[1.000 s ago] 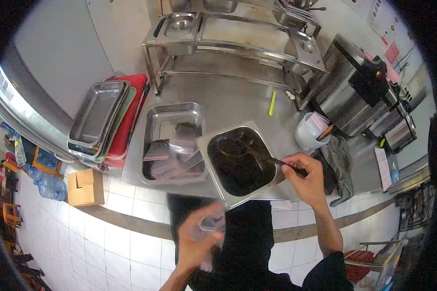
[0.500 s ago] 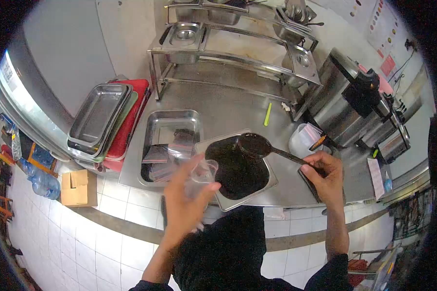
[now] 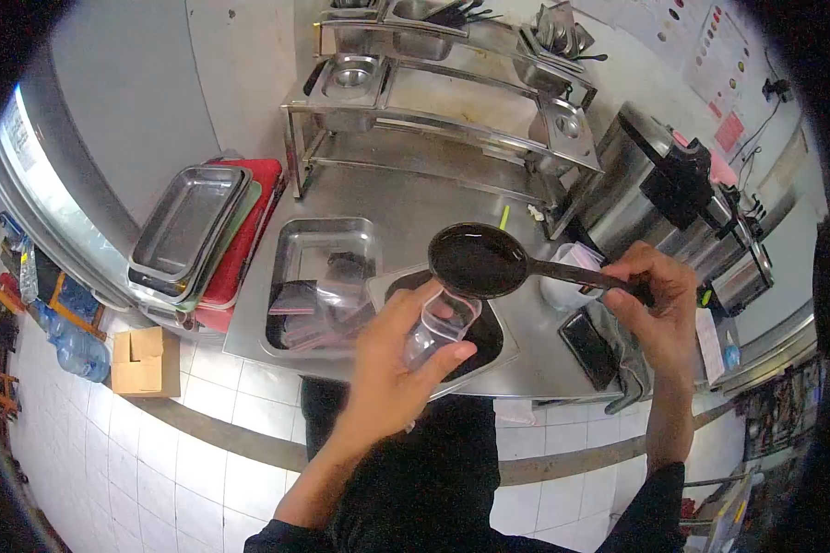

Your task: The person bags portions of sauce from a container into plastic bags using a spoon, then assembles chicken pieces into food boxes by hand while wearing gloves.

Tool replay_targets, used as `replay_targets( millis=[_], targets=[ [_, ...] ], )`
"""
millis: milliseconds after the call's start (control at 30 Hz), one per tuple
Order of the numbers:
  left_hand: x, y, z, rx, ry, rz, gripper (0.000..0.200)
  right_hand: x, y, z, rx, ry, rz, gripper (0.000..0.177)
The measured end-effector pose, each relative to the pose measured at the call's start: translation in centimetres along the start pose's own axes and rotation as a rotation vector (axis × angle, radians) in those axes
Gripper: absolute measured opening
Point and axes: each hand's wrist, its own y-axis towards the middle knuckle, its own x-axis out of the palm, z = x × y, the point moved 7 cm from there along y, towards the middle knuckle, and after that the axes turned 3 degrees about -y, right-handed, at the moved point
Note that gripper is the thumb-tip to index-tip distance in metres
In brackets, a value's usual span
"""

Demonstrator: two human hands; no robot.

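My left hand [image 3: 397, 359] is wrapped round a small clear plastic bag [image 3: 443, 324], its open mouth facing up. My right hand [image 3: 655, 295] grips the handle of a dark ladle [image 3: 480, 262], whose bowl is full of dark liquid and hangs just above the bag's mouth. Below both hands sits a square metal container [image 3: 498, 364] of dark contents, partly hidden by my left hand and the ladle. Left of it, a metal tray [image 3: 327, 226] holds several filled clear bags [image 3: 341, 293].
A white container [image 3: 563, 288] and a black phone-like object [image 3: 588, 350] lie at the right of the steel counter. Large metal pots [image 3: 632, 198] stand behind them. Stacked trays [image 3: 189, 221] are at the left, and a metal shelf [image 3: 452, 129] is at the back.
The ladle has risen from the container, moved closer and now holds liquid. My left hand has moved right with the bag, to beneath the ladle's edge.
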Motion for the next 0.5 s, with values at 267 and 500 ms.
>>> replay_targets(
  millis=[267, 500],
  targets=[
    [0.2, 0.5, 0.7, 0.031, -0.023, 0.006, 0.057, -0.2, 0.3, -0.7, -0.098, -0.105, 0.051, 0.015],
    [0.0, 0.6, 1.0, 0.046, -0.010, 0.019, 0.057, -0.6, 0.3, -1.3, -0.217, -0.174, 0.104, 0.017]
  ],
)
